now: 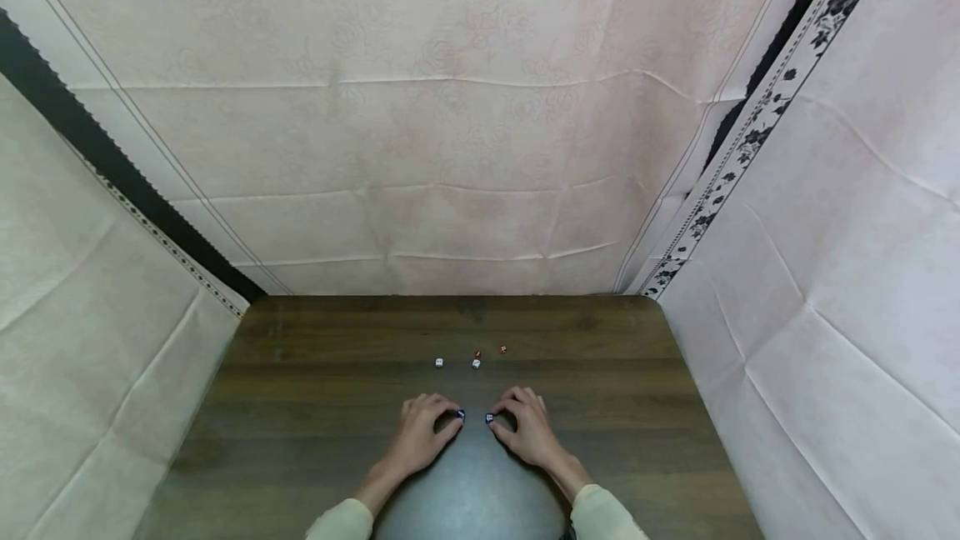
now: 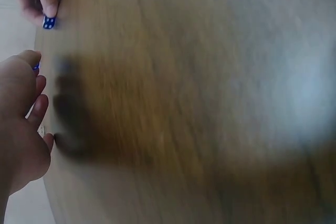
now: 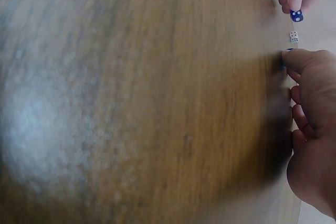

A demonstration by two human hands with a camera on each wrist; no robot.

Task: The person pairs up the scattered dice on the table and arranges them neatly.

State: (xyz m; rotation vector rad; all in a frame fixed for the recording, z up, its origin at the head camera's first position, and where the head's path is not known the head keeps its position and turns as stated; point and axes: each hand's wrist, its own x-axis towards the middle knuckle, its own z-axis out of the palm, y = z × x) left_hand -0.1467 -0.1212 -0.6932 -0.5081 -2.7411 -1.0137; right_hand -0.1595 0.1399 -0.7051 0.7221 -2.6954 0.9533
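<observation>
At the near edge of the table (image 1: pixel 315 407), both hands rest w/ cream sleeves just showing at the bottom of the head view. Left hand (image 1: pixel 422 430) lies palm down, fingers curled in, thumb + forefinger pinching a blue die (image 1: pixel 461 415) at the tips. Right hand (image 1: pixel 525 425) mirrors it, pinching a 2nd blue die (image 1: pixel 489 418) the same way. The two dice sit close together, a small gap btwn them, both low at the wood; can't tell if they touch the surface. Left wrist view: the right hand's die shows white pips under a fingertip, the left's own die barely peeks out as a blue sliver by the thumb. Right wrist view: the left hand's die shows under a fingertip, w/ a white die just past it; the right's own die is mostly hidden by the thumb. Further out, mid-table, two white dice lie side by side, left one (image 1: pixel 438 363) + right one (image 1: pixel 476 364), apart. Just beyond, two red dice: one (image 1: pixel 477 354) right by the right white die, another (image 1: pixel 503 349) a bit farther right. Behind the table and on both sides hang pale patterned cloths (image 1: pixel 450 148).
</observation>
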